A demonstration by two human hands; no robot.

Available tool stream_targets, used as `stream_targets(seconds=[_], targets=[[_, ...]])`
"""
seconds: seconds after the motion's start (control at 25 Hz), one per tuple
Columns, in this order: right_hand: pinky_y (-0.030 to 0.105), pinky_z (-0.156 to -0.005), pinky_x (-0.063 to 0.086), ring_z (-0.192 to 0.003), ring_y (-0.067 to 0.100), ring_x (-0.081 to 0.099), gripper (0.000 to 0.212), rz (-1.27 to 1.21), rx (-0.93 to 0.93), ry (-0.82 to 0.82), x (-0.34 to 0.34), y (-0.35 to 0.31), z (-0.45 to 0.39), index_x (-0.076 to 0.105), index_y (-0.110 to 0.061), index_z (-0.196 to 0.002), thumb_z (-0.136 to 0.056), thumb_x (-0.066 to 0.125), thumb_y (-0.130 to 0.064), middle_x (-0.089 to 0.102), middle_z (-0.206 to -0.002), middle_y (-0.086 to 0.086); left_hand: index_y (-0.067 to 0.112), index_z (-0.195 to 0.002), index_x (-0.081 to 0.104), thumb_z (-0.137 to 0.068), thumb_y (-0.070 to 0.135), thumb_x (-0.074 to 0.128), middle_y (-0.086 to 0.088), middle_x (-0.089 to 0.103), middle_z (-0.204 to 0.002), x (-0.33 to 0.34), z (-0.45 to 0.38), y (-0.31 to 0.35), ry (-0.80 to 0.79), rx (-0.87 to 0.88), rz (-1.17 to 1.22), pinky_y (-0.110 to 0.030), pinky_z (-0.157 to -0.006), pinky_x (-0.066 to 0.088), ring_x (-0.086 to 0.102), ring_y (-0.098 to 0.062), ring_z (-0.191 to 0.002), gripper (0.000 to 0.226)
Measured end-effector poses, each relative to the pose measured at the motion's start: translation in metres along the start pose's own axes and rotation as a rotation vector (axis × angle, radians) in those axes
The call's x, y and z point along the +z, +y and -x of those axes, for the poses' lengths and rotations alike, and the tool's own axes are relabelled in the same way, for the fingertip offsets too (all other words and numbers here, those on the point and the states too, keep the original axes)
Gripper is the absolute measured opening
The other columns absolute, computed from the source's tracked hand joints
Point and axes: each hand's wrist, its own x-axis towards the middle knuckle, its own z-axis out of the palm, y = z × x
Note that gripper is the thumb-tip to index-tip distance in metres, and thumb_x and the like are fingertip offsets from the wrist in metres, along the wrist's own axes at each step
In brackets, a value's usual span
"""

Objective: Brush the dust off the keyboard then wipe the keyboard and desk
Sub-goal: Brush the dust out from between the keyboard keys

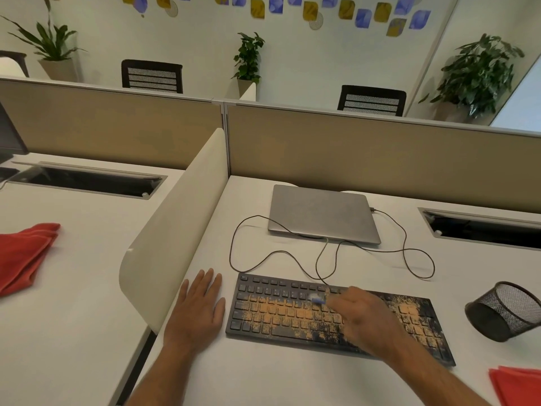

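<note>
**Keyboard under brush, orange dust across keys**

Keyboard (336, 317) lies flat on the white bench (263, 376), near the front edge, keys heavily coated with orange dust. Right hand (363, 317) sits over the keyboard's middle, its grip closed around a small blue-handled brush (317, 298); pale bristles touch the upper key rows. The brush is blurred. Left hand (199, 309) rests flat on the bench just left of the keyboard, fingers straight and together, holding nothing. Red cloth (518, 385) lies at the bench's front right corner. A closed laptop (319, 213) sits behind the keyboard; a mesh cup (503, 312) lies tipped to the right.
</note>
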Motion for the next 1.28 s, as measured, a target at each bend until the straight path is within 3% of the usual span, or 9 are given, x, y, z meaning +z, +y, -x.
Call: stream_targets(seconds=[0.28, 0.56, 0.72, 0.84, 1.0, 1.16, 1.28], targets=[[0.023, -0.046, 0.048, -0.062, 0.010, 0.054, 0.046, 0.021, 0.099, 0.027, -0.007, 0.004, -0.006, 0.072, -0.020, -0.097, -0.058, 0.078, 0.005, 0.066, -0.069, -0.008, 0.022, -0.158, 0.022, -0.097, 0.050, 0.004, 0.007, 0.015, -0.165, 0.002, -0.001, -0.001, -0.020, 0.037, -0.018, -0.031, -0.121, -0.008, 0.004, -0.009, -0.152, 0.069], [0.016, -0.046, 0.036, -0.059, 0.005, 0.045, 0.048, 0.006, 0.086, -0.019, -0.011, 0.004, -0.001, 0.072, -0.028, -0.093, -0.056, 0.077, 0.003, 0.061, -0.064, -0.014, 0.023, -0.159, 0.011, -0.089, 0.051, -0.006, 0.007, 0.005, -0.166, 0.000, -0.003, 0.005, -0.050, 0.000, -0.023, -0.035, -0.123, -0.010, -0.005, -0.009, -0.152, 0.078], [0.014, -0.050, 0.035, -0.060, 0.007, 0.051, 0.047, 0.030, 0.132, 0.027, -0.015, 0.005, -0.005, 0.072, -0.022, -0.095, -0.056, 0.080, 0.003, 0.065, -0.066, -0.011, 0.023, -0.160, 0.004, -0.081, 0.049, -0.013, 0.008, -0.006, -0.166, -0.005, -0.002, 0.015, -0.076, -0.037, -0.044, -0.040, -0.124, -0.010, -0.009, -0.012, -0.153, 0.085], [0.012, -0.046, 0.032, -0.058, 0.005, 0.048, 0.048, 0.077, 0.083, -0.029, -0.008, 0.001, 0.000, 0.073, -0.024, -0.092, -0.052, 0.082, 0.002, 0.062, -0.065, -0.013, 0.023, -0.160, 0.002, -0.081, 0.048, -0.014, 0.008, -0.007, -0.166, -0.005, -0.002, 0.016, -0.078, -0.040, -0.058, -0.040, -0.123, -0.012, -0.011, -0.012, -0.153, 0.084], [0.005, -0.050, 0.017, -0.059, 0.001, 0.037, 0.053, 0.028, 0.070, -0.027, -0.016, 0.002, 0.004, 0.073, -0.027, -0.089, -0.048, 0.082, 0.004, 0.061, -0.063, -0.015, 0.023, -0.160, 0.003, -0.082, 0.048, -0.012, 0.008, -0.006, -0.166, -0.003, -0.002, 0.016, -0.069, -0.035, -0.064, -0.041, -0.123, -0.011, -0.010, -0.011, -0.153, 0.083], [0.019, -0.043, 0.038, -0.058, 0.008, 0.046, 0.044, 0.021, 0.139, 0.021, -0.021, 0.008, -0.001, 0.070, -0.025, -0.092, -0.060, 0.079, 0.004, 0.060, -0.062, -0.012, 0.022, -0.160, 0.008, -0.086, 0.047, -0.007, 0.007, 0.001, -0.167, -0.001, -0.002, 0.014, -0.049, -0.034, -0.056, -0.042, -0.124, -0.008, -0.005, -0.011, -0.153, 0.080], [0.018, -0.041, 0.033, -0.056, 0.008, 0.047, 0.049, 0.071, 0.115, 0.017, -0.013, 0.007, 0.000, 0.071, -0.022, -0.093, -0.053, 0.080, 0.006, 0.059, -0.061, -0.011, 0.022, -0.160, 0.007, -0.087, 0.047, -0.007, 0.007, -0.001, -0.166, 0.000, -0.002, 0.013, -0.052, -0.030, -0.055, -0.042, -0.124, -0.008, -0.006, -0.011, -0.153, 0.079]])
